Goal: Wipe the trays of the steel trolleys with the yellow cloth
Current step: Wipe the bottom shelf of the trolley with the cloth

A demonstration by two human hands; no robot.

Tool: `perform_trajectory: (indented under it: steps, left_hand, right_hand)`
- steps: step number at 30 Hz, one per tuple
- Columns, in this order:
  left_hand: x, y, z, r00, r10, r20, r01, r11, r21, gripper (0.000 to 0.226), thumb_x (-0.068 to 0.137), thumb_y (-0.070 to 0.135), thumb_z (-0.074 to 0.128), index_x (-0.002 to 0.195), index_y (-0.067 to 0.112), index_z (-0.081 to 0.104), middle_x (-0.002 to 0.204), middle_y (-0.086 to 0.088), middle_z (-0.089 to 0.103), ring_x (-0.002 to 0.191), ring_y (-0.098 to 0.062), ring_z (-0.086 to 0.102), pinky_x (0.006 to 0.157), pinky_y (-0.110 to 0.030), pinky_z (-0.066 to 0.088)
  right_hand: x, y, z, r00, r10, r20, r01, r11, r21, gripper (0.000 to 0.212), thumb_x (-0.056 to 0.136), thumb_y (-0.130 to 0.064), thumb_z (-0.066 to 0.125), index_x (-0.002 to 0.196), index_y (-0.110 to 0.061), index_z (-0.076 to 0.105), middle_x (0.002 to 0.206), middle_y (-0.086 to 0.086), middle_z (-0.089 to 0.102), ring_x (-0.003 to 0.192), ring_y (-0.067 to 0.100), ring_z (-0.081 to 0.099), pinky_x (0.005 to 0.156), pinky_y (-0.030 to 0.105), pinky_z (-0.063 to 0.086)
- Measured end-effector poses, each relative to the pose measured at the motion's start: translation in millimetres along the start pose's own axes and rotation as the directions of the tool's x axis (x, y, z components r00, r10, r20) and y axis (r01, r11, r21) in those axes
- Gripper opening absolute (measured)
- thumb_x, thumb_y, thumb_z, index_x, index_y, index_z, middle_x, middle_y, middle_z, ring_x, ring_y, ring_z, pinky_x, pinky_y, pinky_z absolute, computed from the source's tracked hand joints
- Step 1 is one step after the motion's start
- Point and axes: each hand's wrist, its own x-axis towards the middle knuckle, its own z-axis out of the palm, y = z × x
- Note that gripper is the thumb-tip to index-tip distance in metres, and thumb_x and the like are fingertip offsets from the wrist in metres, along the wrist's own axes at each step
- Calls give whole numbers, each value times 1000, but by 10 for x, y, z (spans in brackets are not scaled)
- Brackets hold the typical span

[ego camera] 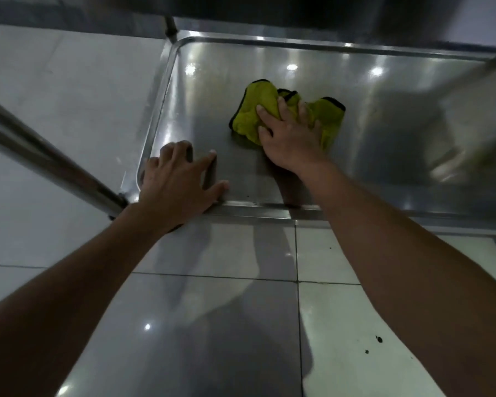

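One steel tray (384,90), one yellow cloth (254,116) and two bare hands fill the view from above a white tiled floor (218,325). At far left, a trolley leg (49,167) slants down to the tray's near-left corner. Beside it, the left hand (175,181) rests on that corner, fingers spread and lightly bent, holding nothing, thumb along the near rim. Further right, the right hand (291,138) presses flat on the cloth, fingers spread. The cloth, bright yellow with a dark edging, lies crumpled in folds on the tray's floor, left of centre; it is the tray's only content. The tray's right side is blurred.
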Motion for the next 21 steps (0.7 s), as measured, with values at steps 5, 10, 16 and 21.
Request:
perform_trajectory:
  steps: [5,10,16,21]
  left_hand:
    - [27,-13,34,999,-8,39,7,999,35,73,87,77,35,150,41,31,153,-10,32,143,-35,26,106,-62,32]
    - [-8,-1,96,1000,20,-19,-19,999,38,73,87,73,36,151,40,29,150,-8,36,137,-35,33,102,-59,37]
    - [-58,29,88,999,-2,-40,2,1000,17,72,88,71,40,152,39,27,146,-8,37,137,-35,32,102,-61,37]
    - [-47,125,54,999,-42,-13,42,999,-16,71,83,69,40,147,39,31,145,-7,36,141,-33,28,103,-63,34]
  right_hand:
    - [199,-601,58,991,-117,60,118,993,-14,51,102,-55,20,153,-54,15,168,-7,-2,152,36,-10,115,68,-1]
    - [451,-1196,26,935,-275,222,263,961,81,49,105,-46,24,152,-55,15,167,-10,-7,152,31,-17,116,65,-7]
    - [450,-1221,48,921,-340,189,333,941,66,48,105,-49,24,152,-56,16,167,-12,-4,153,27,-14,118,61,-4]
    - [327,-893,101,954,-292,59,290,956,48,49,101,-54,27,150,-58,22,167,-11,7,154,25,-5,119,58,1]
